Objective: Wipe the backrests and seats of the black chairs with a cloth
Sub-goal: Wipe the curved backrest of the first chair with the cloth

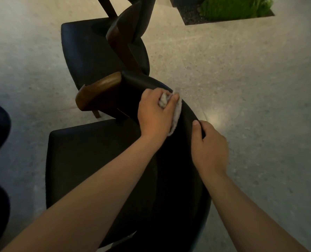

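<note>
Pale speckled floor [251, 91] spreads all round. Near the top edge of the curved black backrest [178, 171], the left hand [154, 113] bunches a light grey cloth [176, 113]. Its fingers and thumb curl round the cloth, and the loose part lies flat against the backrest. Just beside it, the right hand [209, 144] grips the backrest's rim, thumb on top and fingers curled over the outer side, out of sight. Under the left arm is the black seat [85, 157]. A brown wooden armrest [98, 91] curves off the backrest's far end. Beyond stands a second chair [82, 51]. Green plants [232, 6] fill a bed sunk into the floor at the top right.
</note>
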Tool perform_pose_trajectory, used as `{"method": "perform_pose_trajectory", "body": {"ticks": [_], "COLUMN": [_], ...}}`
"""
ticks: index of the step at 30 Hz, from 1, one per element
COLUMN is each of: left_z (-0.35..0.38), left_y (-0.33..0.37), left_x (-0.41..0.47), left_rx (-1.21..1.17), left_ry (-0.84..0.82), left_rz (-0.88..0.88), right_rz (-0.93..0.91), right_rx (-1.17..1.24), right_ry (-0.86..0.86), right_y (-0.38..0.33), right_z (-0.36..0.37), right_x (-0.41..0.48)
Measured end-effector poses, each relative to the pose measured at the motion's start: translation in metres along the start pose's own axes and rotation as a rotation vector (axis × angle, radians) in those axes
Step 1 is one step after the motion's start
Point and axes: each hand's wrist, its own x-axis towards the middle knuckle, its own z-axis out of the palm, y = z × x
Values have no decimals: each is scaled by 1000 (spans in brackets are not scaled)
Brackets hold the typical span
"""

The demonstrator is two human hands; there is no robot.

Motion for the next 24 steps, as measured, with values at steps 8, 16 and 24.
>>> {"method": "perform_pose_trajectory", "body": {"ticks": [8,16,24], "left_z": [17,11,10], "left_y": [3,-11,-2], "left_x": [21,-2,22], "left_rx": [215,108,114], "left_ry": [111,208,237], "left_rz": [84,-86,9], "right_rz": [-5,-14,-16], "right_rx": [-17,-54,-58], "right_ry": [8,2,12], "right_y": [1,1,3], "right_z": [1,2,4], "right_x": [0,0,0]}}
